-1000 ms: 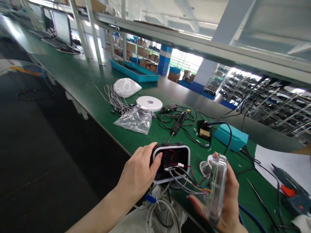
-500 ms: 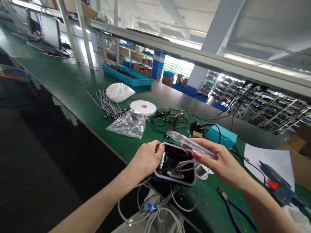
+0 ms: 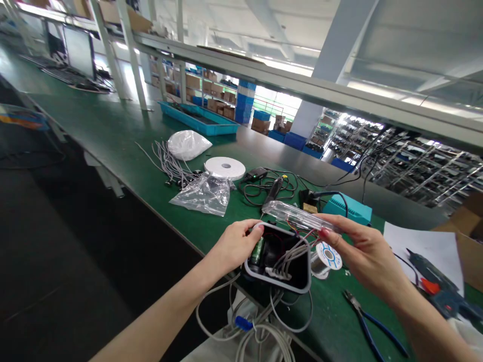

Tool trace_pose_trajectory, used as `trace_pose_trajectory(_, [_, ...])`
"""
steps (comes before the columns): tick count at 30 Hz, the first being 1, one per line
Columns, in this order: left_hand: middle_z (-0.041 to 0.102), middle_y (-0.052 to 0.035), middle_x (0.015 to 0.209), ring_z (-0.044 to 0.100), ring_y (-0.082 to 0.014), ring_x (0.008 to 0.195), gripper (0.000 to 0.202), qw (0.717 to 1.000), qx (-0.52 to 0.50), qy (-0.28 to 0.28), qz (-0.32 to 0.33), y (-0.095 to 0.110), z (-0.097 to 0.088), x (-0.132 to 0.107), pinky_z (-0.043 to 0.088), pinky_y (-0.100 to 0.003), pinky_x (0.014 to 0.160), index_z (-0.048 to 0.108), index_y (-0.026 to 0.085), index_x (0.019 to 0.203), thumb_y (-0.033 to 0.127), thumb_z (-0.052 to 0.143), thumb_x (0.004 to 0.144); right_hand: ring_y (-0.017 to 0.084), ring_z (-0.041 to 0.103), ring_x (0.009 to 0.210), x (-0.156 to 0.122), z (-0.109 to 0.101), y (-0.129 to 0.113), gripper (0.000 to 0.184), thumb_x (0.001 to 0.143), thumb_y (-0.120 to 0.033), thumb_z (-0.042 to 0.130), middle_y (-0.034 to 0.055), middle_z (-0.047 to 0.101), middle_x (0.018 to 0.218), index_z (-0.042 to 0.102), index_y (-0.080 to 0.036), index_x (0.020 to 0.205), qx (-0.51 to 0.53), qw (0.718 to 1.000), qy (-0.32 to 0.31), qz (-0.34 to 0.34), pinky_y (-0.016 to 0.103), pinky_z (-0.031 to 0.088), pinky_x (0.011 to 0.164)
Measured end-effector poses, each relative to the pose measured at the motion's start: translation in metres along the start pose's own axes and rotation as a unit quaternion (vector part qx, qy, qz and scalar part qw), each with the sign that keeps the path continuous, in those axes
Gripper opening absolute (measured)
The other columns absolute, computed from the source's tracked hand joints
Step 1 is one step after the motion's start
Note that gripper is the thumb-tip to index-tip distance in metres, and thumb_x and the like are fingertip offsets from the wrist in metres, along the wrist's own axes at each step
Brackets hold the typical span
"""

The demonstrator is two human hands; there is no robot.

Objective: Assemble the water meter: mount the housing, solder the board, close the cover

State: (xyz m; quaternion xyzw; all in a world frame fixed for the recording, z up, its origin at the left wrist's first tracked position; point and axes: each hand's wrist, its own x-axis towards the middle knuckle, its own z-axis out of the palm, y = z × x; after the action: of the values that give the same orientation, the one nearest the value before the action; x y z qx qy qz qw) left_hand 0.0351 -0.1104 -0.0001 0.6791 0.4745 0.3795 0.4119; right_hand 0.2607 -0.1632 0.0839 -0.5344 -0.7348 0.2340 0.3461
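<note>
My left hand (image 3: 236, 245) grips the left rim of an open black housing with a white edge (image 3: 281, 286), held at the front edge of the green bench. Grey, red and coloured wires (image 3: 292, 251) run from inside the housing up to a clear plastic cover (image 3: 298, 216). My right hand (image 3: 364, 251) pinches that cover by its right end and holds it flat just above the housing. Grey cables (image 3: 260, 332) hang below the housing towards my lap.
A solder spool (image 3: 326, 258) lies right of the housing, blue-handled pliers (image 3: 368, 322) and a glue gun (image 3: 433, 286) further right. Behind are a teal soldering station (image 3: 349, 207), a screwdriver (image 3: 271, 192), a tape roll (image 3: 224, 167), plastic bags (image 3: 204, 193) and a blue tray (image 3: 199, 116).
My right hand swung the clear cover from upright at the right to flat above the housing, then lifted it slightly. The housing tipped so its opening faces up. The solder spool now shows.
</note>
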Motion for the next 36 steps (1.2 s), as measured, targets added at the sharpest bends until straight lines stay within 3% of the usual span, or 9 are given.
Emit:
trace_pose_trajectory(3, [0.068, -0.0061, 0.110, 0.064, -0.0200, 0.095, 0.040, 0.999, -0.022, 0.024, 0.008, -0.005, 0.004, 0.000, 0.049, -0.028, 0.082, 0.059, 0.017, 0.117, 0.037, 0.047, 0.085, 0.019, 0.063, 0.092, -0.002, -0.001, -0.002, 0.034, 0.083, -0.044, 0.059, 0.0025, 0.069, 0.103, 0.065, -0.024, 0.111, 0.011, 1.000, -0.009, 0.012, 0.027, 0.050, 0.078])
trace_pose_trajectory(7, [0.062, -0.0052, 0.121, 0.061, -0.0180, 0.104, 0.037, 0.998, -0.044, 0.042, 0.025, -0.004, 0.006, -0.001, 0.047, -0.027, 0.089, 0.057, 0.019, 0.119, 0.030, 0.048, 0.085, 0.021, 0.064, 0.090, 0.004, -0.005, -0.001, 0.038, 0.083, -0.044, 0.059, 0.0038, 0.070, 0.101, 0.065, -0.023, 0.113, 0.012, 0.999, -0.024, 0.024, 0.030, 0.050, 0.078])
trace_pose_trajectory(19, [0.068, -0.0015, 0.110, 0.062, -0.0170, 0.100, 0.029, 0.995, -0.074, 0.043, 0.052, -0.003, 0.006, 0.000, 0.045, -0.027, 0.091, 0.063, 0.020, 0.110, 0.024, 0.048, 0.086, 0.022, 0.063, 0.089, -0.001, -0.007, -0.007, 0.037, 0.083, -0.045, 0.059, 0.0032, 0.070, 0.102, 0.066, -0.026, 0.113, -0.043, 0.999, -0.017, 0.012, 0.029, 0.051, 0.072])
trace_pose_trajectory(28, [0.068, -0.0015, 0.110, 0.064, -0.0165, 0.098, 0.029, 0.993, -0.106, 0.030, 0.043, -0.003, 0.007, 0.000, 0.046, -0.026, 0.089, 0.062, 0.021, 0.111, 0.024, 0.048, 0.086, 0.023, 0.062, 0.088, 0.013, -0.009, 0.000, 0.040, 0.082, -0.046, 0.060, 0.0064, 0.069, 0.098, 0.065, -0.023, 0.114, 0.010, 0.998, -0.048, 0.047, 0.033, 0.051, 0.075])
trace_pose_trajectory(36, [0.069, -0.0023, 0.108, 0.064, -0.0192, 0.099, 0.030, 0.994, -0.109, 0.021, 0.018, -0.002, 0.006, 0.005, 0.049, -0.028, 0.087, 0.062, 0.020, 0.111, 0.028, 0.049, 0.085, 0.017, 0.057, 0.077, 0.020, 0.007, 0.008, 0.030, 0.083, -0.047, 0.059, 0.0021, 0.063, 0.084, 0.065, -0.022, 0.097, 0.107, 0.993, -0.007, 0.045, 0.027, 0.045, 0.070])
